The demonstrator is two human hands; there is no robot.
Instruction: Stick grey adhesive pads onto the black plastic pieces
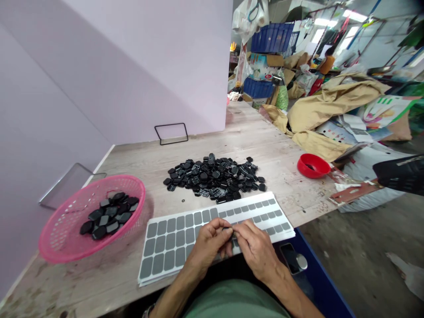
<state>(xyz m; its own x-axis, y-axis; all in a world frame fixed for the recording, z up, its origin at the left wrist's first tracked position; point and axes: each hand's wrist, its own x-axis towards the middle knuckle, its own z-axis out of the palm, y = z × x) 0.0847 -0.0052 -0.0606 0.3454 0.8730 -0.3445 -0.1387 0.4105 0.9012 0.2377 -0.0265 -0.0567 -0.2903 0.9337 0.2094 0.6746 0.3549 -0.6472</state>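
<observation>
My left hand [212,240] and my right hand [255,247] meet over the near edge of a white sheet of grey sticker pads [172,240]. Both are pinched together on a small dark piece [232,232] between the fingertips; I cannot make out exactly what it is. A loose pile of small black plastic parts [215,176] lies on the wooden table just beyond the sheet. A pink basket [62,234] at the left holds several of the same black parts.
A red bowl [313,165] sits at the table's right edge. A wire stand [171,133] rests by the lilac wall. A phone [291,258] lies near my right wrist. Bags, boxes and blue crates [271,37] crowd the floor to the right.
</observation>
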